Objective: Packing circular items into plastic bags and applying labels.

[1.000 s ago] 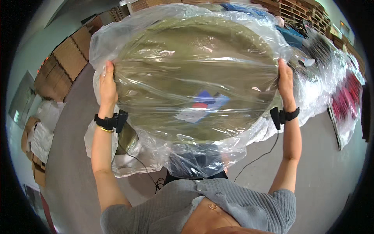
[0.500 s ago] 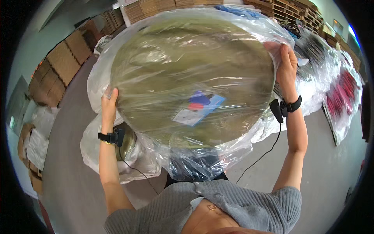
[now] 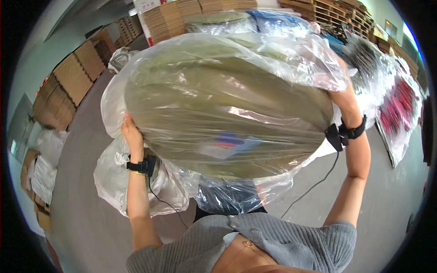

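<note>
I hold up a large round olive-green disc wrapped in a clear plastic bag [image 3: 227,104], tilted so its right side is higher. A small white label with blue and red marks [image 3: 230,143] sits near the lower middle. My left hand [image 3: 132,134] grips the disc's lower left edge. My right hand [image 3: 341,102] holds the upper right edge and is partly hidden behind the plastic. Both wrists wear black bands with cables.
More plastic-wrapped bundles [image 3: 118,177] lie on the grey floor below the disc. Stacks of flat cardboard [image 3: 68,82] line the left wall. Wooden pallets [image 3: 337,13] stand at the back. Bagged red and dark items [image 3: 400,109] lie on the right.
The disc has tilted further, its right side rising and its left side dropping. My left hand has moved down and my right hand up.
</note>
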Demonstrator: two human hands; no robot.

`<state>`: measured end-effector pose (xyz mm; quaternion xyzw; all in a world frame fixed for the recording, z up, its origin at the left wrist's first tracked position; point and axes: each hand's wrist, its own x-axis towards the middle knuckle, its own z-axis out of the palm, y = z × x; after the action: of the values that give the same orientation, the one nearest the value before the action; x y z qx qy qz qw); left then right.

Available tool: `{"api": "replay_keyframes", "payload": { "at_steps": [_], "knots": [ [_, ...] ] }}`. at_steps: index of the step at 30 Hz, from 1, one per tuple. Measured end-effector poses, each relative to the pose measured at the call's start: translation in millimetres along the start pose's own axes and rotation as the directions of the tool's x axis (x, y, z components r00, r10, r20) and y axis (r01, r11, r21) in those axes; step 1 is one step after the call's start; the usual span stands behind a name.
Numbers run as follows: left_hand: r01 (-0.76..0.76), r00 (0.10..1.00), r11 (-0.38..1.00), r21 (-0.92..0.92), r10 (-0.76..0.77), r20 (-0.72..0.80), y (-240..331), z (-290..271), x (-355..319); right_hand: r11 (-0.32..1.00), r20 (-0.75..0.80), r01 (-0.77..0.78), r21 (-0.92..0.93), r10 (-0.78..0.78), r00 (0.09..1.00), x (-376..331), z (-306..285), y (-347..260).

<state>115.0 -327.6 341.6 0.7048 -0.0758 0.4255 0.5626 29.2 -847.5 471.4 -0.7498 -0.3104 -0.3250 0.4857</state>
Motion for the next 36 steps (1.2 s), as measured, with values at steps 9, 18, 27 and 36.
{"api": "replay_keyframes", "payload": {
  "at_steps": [9, 18, 27, 36],
  "knots": [
    [0.052, 0.998, 0.996, 0.078, -0.054, 0.022, 42.2, 12.1, -5.3, 0.880, -0.504, 0.126, 0.457, 0.140, 0.852, 29.3, -82.8, -24.6],
    [0.221, 0.956, 0.941, -0.257, -0.157, 0.248, -3.5, -4.7, -6.1, 0.879, 0.096, -0.473, -0.052, 0.476, 0.874, -93.7, -28.3, 51.7],
    [-0.003, 0.994, 0.998, 0.055, 0.009, -0.112, -7.7, 17.1, -30.0, 0.898, -0.204, -0.437, 0.053, 0.438, 0.875, -79.4, -13.8, 68.8],
    [-0.107, 0.994, 0.977, 0.186, 0.098, 0.056, 77.1, 7.1, 13.9, 0.822, -0.307, -0.458, 0.337, 0.556, 0.773, -138.3, 7.6, 117.7]
  ]
}}
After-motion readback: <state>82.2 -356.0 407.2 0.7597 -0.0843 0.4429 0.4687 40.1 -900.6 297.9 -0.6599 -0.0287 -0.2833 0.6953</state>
